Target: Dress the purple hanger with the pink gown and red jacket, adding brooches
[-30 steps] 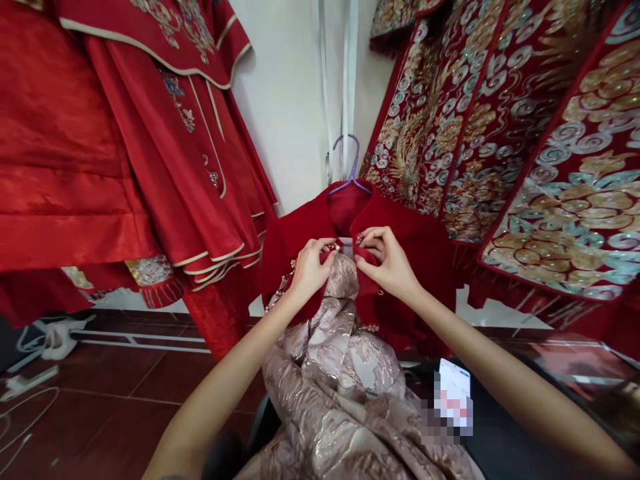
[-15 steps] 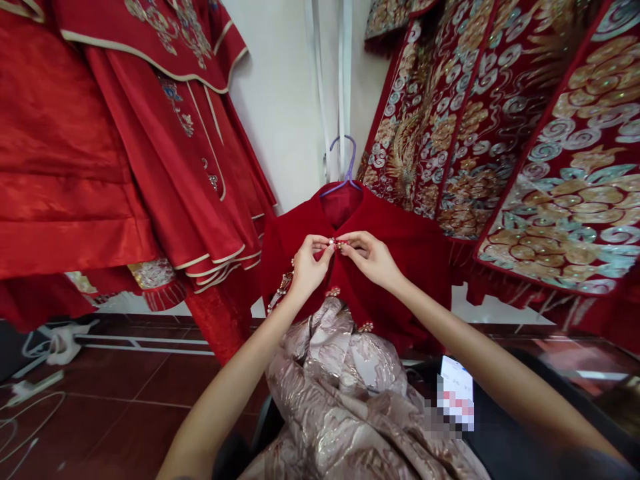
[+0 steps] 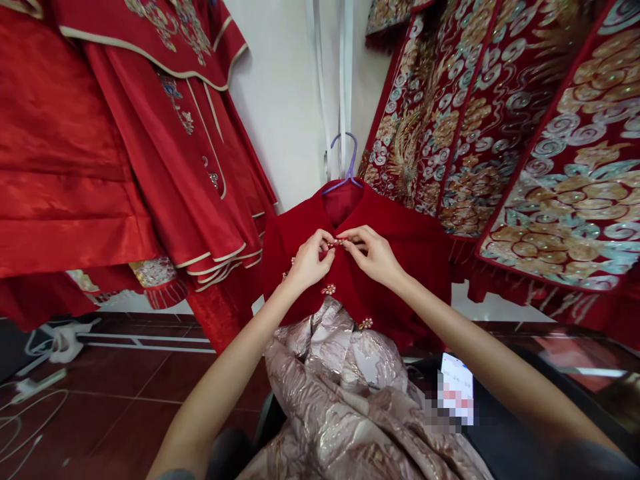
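Observation:
A dark red jacket (image 3: 405,260) hangs in front of me on a purple hanger (image 3: 350,163). At its upper front, my left hand (image 3: 313,259) and my right hand (image 3: 370,253) meet, fingertips pinched on a beaded clasp (image 3: 338,243) from both sides. Fingers partly hide the clasp, so whether its halves are joined I cannot tell. Lower on the front edges sit a flower-shaped beaded clasp piece (image 3: 329,289) and another clasp piece (image 3: 367,324). Beaded trim (image 3: 293,261) shows beside my left wrist. Shiny pinkish-silver brocade cloth (image 3: 345,400) lies bunched below the jacket.
Red garments with pale piping (image 3: 170,153) hang at left. Heavily embroidered red-and-gold garments (image 3: 565,173) hang at right. A lit phone (image 3: 457,390) lies under my right forearm. White cables and a power strip (image 3: 40,385) are on the tiled floor, near a white rack bar (image 3: 150,343).
My hands stay at the clasp with slight finger shifts. The left front edge with its flower piece has moved slightly left, and the beaded trim by my left wrist is more covered.

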Tool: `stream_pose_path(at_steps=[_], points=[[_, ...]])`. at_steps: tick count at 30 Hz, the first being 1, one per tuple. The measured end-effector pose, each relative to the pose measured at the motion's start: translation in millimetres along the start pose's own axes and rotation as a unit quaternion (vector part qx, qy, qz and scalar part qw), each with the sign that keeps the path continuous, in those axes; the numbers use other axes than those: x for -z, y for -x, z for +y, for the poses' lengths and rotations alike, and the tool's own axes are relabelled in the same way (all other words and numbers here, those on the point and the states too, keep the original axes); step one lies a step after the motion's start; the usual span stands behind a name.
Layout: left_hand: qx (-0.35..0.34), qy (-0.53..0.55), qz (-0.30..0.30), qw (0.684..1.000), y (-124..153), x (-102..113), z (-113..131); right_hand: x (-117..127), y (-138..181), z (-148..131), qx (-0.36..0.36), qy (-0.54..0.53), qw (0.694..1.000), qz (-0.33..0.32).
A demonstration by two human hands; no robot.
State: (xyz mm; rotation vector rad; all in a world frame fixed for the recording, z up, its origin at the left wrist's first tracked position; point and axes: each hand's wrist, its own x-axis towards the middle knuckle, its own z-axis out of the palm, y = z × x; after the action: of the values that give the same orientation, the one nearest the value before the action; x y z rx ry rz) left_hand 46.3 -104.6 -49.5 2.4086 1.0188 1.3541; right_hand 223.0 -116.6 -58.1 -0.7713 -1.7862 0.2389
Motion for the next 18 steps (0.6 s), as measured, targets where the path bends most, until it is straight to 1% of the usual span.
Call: stream_pose_path(at_steps=[2, 4, 7, 11, 18], points=[[-0.014, -0.037, -0.027, 0.999, -3.5, 4.6, 3.8, 1.7, 0.5, -0.6, 0.01, 0.015, 1.0, -0.009], [-0.023, -0.065, -0.038, 0.997, -6.1, 7.4, 8.7, 3.2, 0.7, -1.0, 0.019, 0.026, 0.999, -0.012], [-0.032, -0.09, -0.037, 0.995, -7.3, 8.3, 14.1, 4.9, 0.3, -0.6, 0.026, 0.029, 0.999, -0.018], [-0.047, -0.109, -0.029, 0.993, -8.5, 7.1, 13.8, 7.1, -1.1, -0.3, 0.023, 0.007, 0.999, -0.035], [-0.063, -0.094, -0.032, 0.993, -11.8, 6.9, 12.3, 9.4, -4.6, 2.0, -0.002, -0.029, 0.999, -0.028]])
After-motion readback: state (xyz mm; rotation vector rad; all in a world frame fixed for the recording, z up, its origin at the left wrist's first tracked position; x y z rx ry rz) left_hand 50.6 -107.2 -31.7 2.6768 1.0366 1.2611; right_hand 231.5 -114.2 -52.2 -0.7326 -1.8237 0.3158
